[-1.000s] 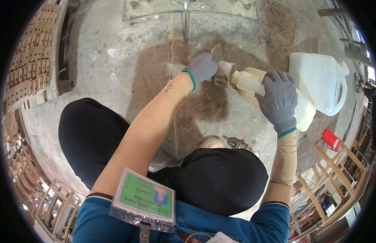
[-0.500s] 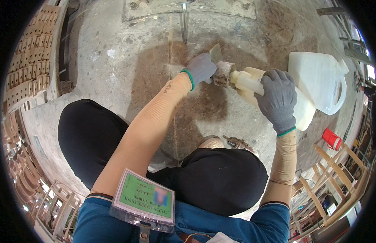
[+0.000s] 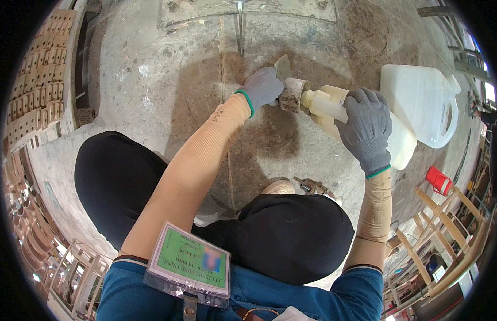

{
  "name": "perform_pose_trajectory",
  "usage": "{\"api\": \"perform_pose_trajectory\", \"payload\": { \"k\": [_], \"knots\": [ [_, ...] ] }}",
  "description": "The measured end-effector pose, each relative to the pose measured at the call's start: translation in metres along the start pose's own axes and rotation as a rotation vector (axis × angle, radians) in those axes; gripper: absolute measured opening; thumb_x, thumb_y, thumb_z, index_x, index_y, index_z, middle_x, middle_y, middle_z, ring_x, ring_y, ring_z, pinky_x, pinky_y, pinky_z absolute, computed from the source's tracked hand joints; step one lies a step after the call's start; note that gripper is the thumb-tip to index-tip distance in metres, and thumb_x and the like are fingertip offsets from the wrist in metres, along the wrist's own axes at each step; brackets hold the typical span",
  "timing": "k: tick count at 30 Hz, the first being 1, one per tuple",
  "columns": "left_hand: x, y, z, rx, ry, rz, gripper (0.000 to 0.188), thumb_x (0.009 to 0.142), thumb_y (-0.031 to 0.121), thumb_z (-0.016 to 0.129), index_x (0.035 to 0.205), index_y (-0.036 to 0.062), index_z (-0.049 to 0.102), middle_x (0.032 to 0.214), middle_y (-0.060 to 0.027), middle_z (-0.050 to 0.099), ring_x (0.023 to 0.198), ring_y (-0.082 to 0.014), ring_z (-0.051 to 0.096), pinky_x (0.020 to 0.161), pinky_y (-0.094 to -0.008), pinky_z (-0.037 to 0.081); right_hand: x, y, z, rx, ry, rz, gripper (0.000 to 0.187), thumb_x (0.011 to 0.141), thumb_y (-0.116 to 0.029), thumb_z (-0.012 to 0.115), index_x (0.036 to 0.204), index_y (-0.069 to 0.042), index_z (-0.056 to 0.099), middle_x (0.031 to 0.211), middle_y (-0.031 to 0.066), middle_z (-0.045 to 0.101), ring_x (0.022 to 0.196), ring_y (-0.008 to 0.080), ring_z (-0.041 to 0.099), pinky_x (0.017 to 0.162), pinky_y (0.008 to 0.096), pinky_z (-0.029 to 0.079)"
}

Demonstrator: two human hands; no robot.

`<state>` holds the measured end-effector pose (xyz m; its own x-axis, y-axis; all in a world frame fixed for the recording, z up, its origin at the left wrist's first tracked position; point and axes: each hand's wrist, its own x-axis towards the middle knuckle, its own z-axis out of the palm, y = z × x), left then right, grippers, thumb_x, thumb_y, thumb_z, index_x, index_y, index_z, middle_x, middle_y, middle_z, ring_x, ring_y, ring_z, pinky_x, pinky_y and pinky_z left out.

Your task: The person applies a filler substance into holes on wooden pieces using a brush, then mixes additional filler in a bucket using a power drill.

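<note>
In a grey glove, my left hand (image 3: 262,85) is closed at the side of a small stained cup (image 3: 293,97). A flat, pale blade-like piece (image 3: 283,67) sticks up beside its fingers; whether it belongs to the cup I cannot tell. My right hand (image 3: 366,123), gloved too, is wrapped round the handle of a cloudy plastic jug (image 3: 402,148). The jug lies tilted, its neck (image 3: 308,99) at the cup's opening. Pale yellowish liquid shows inside the jug. What is inside the cup is hidden.
A larger translucent jug (image 3: 414,101) stands just right of the tilted one. Behind my right arm are a red container (image 3: 438,181) and wooden frames (image 3: 446,230). A metal tool (image 3: 312,186) lies by my shoe. Drilled wooden parts (image 3: 40,80) are stacked at the left.
Both hands, the cup and the jug keep nearly the same places. The whole view has shifted slightly; the jug's neck stays at the cup.
</note>
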<state>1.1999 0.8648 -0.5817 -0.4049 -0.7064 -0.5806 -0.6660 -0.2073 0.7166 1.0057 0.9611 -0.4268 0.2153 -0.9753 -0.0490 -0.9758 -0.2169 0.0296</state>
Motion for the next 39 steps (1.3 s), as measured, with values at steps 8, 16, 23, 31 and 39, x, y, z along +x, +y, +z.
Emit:
{"api": "perform_pose_trajectory", "payload": {
  "k": [8,16,23,31,39],
  "knots": [
    [-0.004,-0.001,-0.002,-0.053,-0.038,0.034,0.041,0.078,0.024,0.058,0.098,-0.0124,0.058,0.106,-0.029,0.058,0.102,-0.0366,0.058,0.086,-0.0406,0.047,0.0,0.003,0.002,0.015,-0.016,-0.01,0.033,0.059,-0.017,0.077,0.087,-0.009,0.061,0.095,0.0057,0.058,0.101,0.0252,0.054,0.092,0.0388,0.038],
    [-0.019,0.014,-0.009,-0.209,-0.071,-0.062,0.041,0.079,0.02,0.057,0.101,-0.0144,0.056,0.105,-0.0277,0.06,0.091,-0.0346,0.064,0.079,-0.0382,0.052,0.004,0.004,0.004,0.012,-0.036,0.012,0.034,0.059,-0.017,0.077,0.089,-0.008,0.062,0.096,0.0058,0.058,0.102,0.0251,0.054,0.093,0.0389,0.038],
    [-0.009,-0.001,0.003,-0.307,-0.011,-0.05,0.029,0.085,0.012,0.057,0.106,-0.0077,0.057,0.096,-0.0159,0.065,0.078,-0.024,0.068,0.066,-0.0327,0.056,0.005,0.003,0.003,0.018,-0.008,0.005,0.033,0.06,-0.019,0.076,0.089,-0.008,0.063,0.097,0.0059,0.059,0.103,0.0252,0.054,0.093,0.0386,0.038],
    [-0.027,-0.009,0.017,-0.207,0.095,0.016,0.042,0.077,0.022,0.06,0.112,-0.0012,0.057,0.1,-0.0248,0.063,0.096,-0.0382,0.061,0.084,-0.0436,0.047,-0.002,0.004,0.004,0.043,0.036,0.01,0.032,0.06,-0.02,0.077,0.086,-0.009,0.063,0.096,0.0064,0.059,0.102,0.0254,0.054,0.091,0.0385,0.039],
    [-0.047,0.008,0.017,0.03,0.264,0.148,0.035,0.081,0.024,0.058,0.102,-0.003,0.06,0.09,-0.0233,0.062,0.083,-0.0362,0.06,0.075,-0.0422,0.047,0.0,0.014,-0.002,0.013,0.012,0.03,0.03,0.062,-0.023,0.074,0.085,-0.008,0.064,0.091,0.0066,0.059,0.097,0.0258,0.055,0.087,0.0388,0.04]
  ]
}}
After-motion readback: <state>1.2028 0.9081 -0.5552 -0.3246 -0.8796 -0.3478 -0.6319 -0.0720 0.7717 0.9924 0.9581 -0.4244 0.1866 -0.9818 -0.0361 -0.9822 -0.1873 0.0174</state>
